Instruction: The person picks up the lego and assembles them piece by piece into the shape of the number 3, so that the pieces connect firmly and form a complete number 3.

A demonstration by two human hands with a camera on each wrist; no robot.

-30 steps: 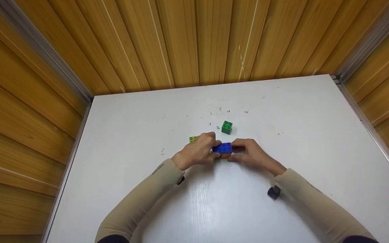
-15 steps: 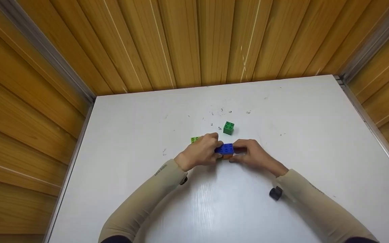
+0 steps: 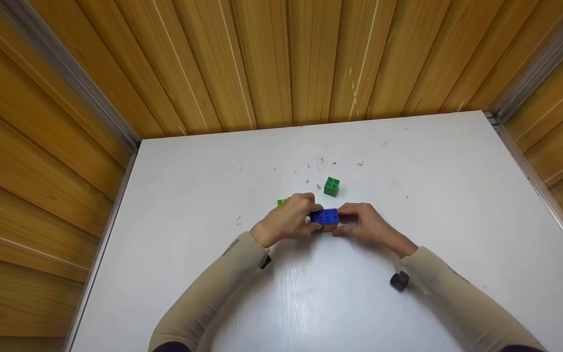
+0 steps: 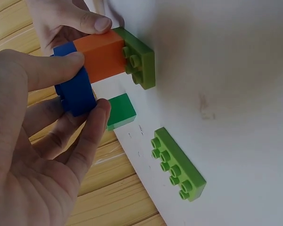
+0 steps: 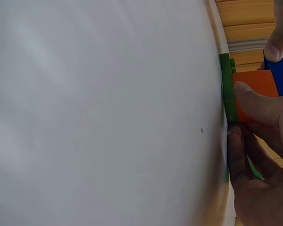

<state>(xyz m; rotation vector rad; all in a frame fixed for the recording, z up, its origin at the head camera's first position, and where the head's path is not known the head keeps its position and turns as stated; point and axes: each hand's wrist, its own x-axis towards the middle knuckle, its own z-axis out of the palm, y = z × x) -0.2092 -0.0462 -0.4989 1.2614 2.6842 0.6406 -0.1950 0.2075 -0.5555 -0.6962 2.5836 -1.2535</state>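
Two grips serve us: our left hand [image 3: 289, 217] pinches the blue brick [image 4: 78, 95] between thumb and fingers, apparently to seat it. Our right hand [image 3: 368, 225] curls round the orange brick [image 4: 103, 57] beneath, presumably steadying it on the green base [image 4: 146, 62] on the table [image 3: 291, 298].

One blue brick [image 3: 328, 216] we counted, one orange brick [image 4: 101, 56], one dark-green brick [image 3: 331, 187], two lime-green bricks [image 4: 179, 165]! Plus we had two hands [image 3: 289, 218], two sleeves [image 3: 213, 288], one table [image 3: 188, 190]!
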